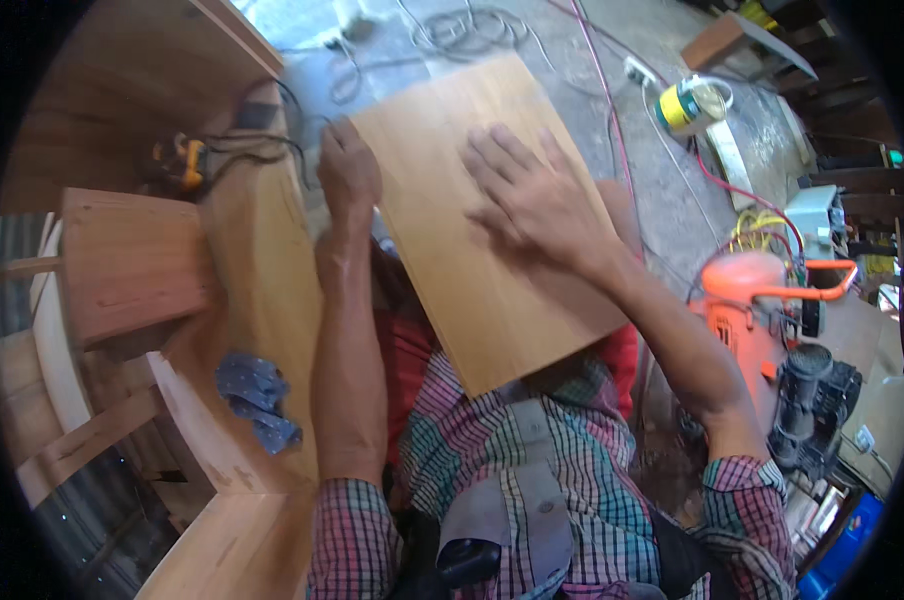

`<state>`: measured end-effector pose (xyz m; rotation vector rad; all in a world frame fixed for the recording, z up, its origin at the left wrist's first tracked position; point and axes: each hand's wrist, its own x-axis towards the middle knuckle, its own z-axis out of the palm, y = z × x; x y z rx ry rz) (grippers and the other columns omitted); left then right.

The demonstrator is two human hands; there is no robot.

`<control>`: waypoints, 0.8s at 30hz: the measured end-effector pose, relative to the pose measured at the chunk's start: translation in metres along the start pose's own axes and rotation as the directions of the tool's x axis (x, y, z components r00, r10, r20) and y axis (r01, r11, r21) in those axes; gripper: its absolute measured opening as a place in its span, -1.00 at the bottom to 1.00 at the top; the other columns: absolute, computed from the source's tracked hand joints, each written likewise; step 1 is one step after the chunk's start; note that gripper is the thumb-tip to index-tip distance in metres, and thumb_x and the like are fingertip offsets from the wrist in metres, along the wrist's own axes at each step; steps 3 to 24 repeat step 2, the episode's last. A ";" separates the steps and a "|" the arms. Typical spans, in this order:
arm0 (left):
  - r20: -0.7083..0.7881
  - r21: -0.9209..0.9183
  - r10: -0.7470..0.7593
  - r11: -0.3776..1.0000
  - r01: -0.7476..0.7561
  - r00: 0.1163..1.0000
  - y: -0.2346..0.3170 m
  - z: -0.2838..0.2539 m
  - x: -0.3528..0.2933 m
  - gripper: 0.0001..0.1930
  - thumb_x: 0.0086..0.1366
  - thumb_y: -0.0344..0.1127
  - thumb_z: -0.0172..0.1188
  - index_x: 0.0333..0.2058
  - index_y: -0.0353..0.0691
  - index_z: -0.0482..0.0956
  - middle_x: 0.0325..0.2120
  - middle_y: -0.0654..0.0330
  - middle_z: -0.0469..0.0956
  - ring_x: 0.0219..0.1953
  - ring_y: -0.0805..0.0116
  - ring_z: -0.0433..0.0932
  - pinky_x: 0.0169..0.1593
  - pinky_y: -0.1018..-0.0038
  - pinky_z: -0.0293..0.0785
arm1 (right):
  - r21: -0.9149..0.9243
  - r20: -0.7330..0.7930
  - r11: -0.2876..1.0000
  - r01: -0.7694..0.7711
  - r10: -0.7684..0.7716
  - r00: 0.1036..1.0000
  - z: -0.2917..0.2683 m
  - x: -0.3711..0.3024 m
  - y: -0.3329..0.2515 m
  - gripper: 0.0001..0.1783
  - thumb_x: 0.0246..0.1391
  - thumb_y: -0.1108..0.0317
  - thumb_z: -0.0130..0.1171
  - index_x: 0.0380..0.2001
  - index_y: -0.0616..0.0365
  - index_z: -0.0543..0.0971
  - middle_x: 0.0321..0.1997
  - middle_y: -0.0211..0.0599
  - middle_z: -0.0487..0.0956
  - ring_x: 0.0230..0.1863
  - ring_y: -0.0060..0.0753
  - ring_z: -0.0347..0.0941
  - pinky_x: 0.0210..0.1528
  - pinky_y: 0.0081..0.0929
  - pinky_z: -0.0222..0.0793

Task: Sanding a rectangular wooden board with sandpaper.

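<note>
A flat rectangular wooden board (472, 290) lies tilted across my lap, its near corner close to my shirt. My left hand (349, 165) is closed on the board's left edge near its far corner. On the board's upper face, right of the middle, my right hand (537, 200) rests with palm down and fingers spread; its outline is slightly blurred. Anything beneath that palm is hidden. To the left of my left forearm, a crumpled blue spotted cloth (257, 395) lies on a wooden surface (272, 250).
A yellow-and-black power tool (180, 163) and a reddish wooden box (137, 260) stand at left. Cables (467, 30) loop over the far floor. To the right are a paint can (690, 105), a red hose (607, 90) and an orange air compressor (742, 310).
</note>
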<state>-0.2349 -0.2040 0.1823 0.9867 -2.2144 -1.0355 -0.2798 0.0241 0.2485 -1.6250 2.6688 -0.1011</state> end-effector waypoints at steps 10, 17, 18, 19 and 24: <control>-0.102 0.102 0.143 0.986 -0.133 0.984 -0.004 0.002 0.042 -0.47 0.41 0.01 -0.32 0.07 -0.31 0.36 0.00 -0.30 0.40 0.07 -0.25 0.36 0.14 0.18 0.28 | -0.059 0.124 0.991 -0.119 0.126 0.984 -0.005 0.068 0.000 -0.27 0.20 -0.15 -0.13 0.32 0.02 0.14 0.46 -0.33 0.00 0.46 -0.25 -0.12 0.38 0.12 -0.23; -0.102 0.102 0.143 0.986 -0.133 0.984 -0.004 0.002 0.042 -0.47 0.41 0.01 -0.32 0.07 -0.31 0.36 0.00 -0.30 0.40 0.07 -0.25 0.36 0.14 0.18 0.28 | -0.059 0.124 0.991 -0.119 0.126 0.984 -0.005 0.068 0.000 -0.27 0.20 -0.15 -0.13 0.32 0.02 0.14 0.46 -0.33 0.00 0.46 -0.25 -0.12 0.38 0.12 -0.23; -0.102 0.102 0.143 0.986 -0.133 0.984 -0.004 0.002 0.042 -0.47 0.41 0.01 -0.32 0.07 -0.31 0.36 0.00 -0.30 0.40 0.07 -0.25 0.36 0.14 0.18 0.28 | -0.059 0.124 0.991 -0.119 0.126 0.984 -0.005 0.068 0.000 -0.27 0.20 -0.15 -0.13 0.32 0.02 0.14 0.46 -0.33 0.00 0.46 -0.25 -0.12 0.38 0.12 -0.23; -0.102 0.102 0.143 0.986 -0.133 0.984 -0.004 0.002 0.042 -0.47 0.41 0.01 -0.32 0.07 -0.31 0.36 0.00 -0.30 0.40 0.07 -0.25 0.36 0.14 0.18 0.28 | -0.059 0.124 0.991 -0.119 0.126 0.984 -0.005 0.068 0.000 -0.27 0.20 -0.15 -0.13 0.32 0.02 0.14 0.46 -0.33 0.00 0.46 -0.25 -0.12 0.38 0.12 -0.23; -0.102 0.102 0.143 0.986 -0.133 0.984 -0.004 0.002 0.042 -0.47 0.41 0.01 -0.32 0.07 -0.31 0.36 0.00 -0.30 0.40 0.07 -0.25 0.36 0.14 0.18 0.28 | -0.059 0.124 0.991 -0.119 0.126 0.984 -0.005 0.068 0.000 -0.27 0.20 -0.15 -0.13 0.32 0.02 0.14 0.46 -0.33 0.00 0.46 -0.25 -0.12 0.38 0.12 -0.23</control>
